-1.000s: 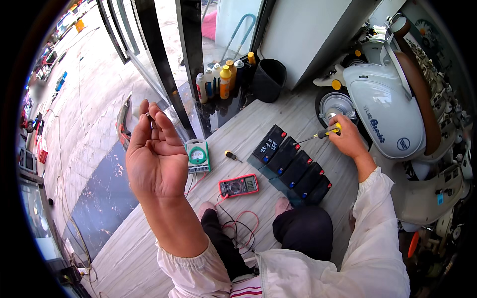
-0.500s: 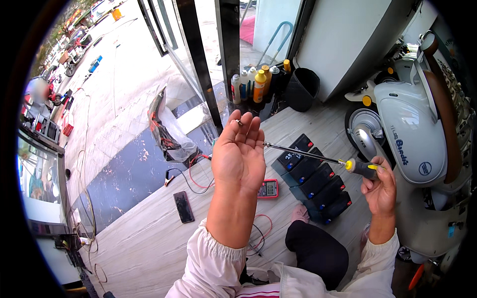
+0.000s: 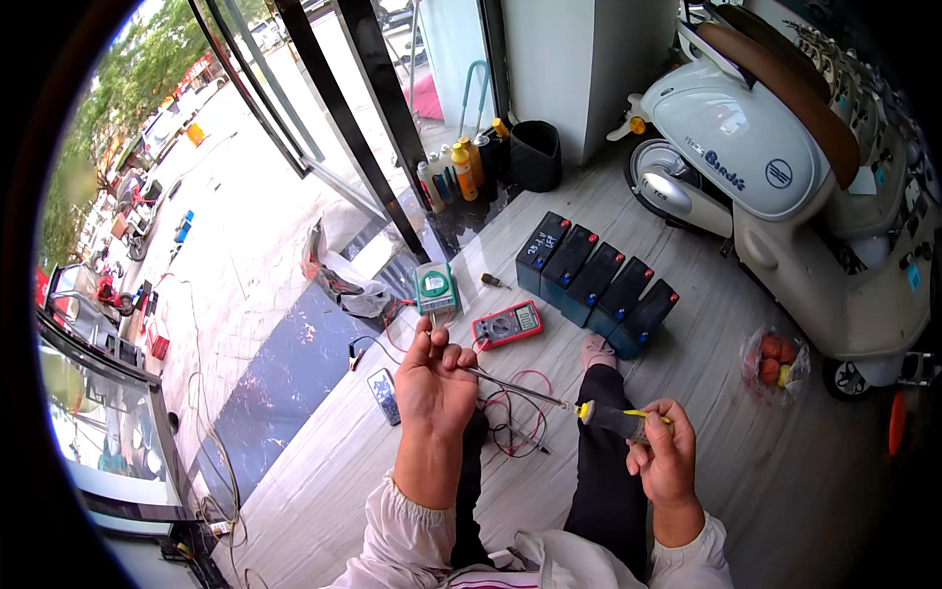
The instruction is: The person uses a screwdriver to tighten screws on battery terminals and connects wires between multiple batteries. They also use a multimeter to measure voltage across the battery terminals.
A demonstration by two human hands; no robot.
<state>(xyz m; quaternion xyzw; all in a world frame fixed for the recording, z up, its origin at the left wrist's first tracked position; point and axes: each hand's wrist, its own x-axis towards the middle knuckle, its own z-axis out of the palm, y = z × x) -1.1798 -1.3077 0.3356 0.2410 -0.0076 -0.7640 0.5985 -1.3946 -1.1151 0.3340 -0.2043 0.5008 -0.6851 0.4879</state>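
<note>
At six o'clock, the left hand is raised, fingers curled toward the thumb; whether they pinch something, I cannot tell. Toward five o'clock, the right hand clasps the screwdriver, its shaft pointing ten o'clock to the left fingers. Meeting tip with fingers seems in hand; moving further calls for steady wrists.

We've got a glossy white scooter with brown seat at 2 o'clock, open-topped black bucket at 1, yellow and white plastic bottles at 12, green leafy trees at 10.
</note>
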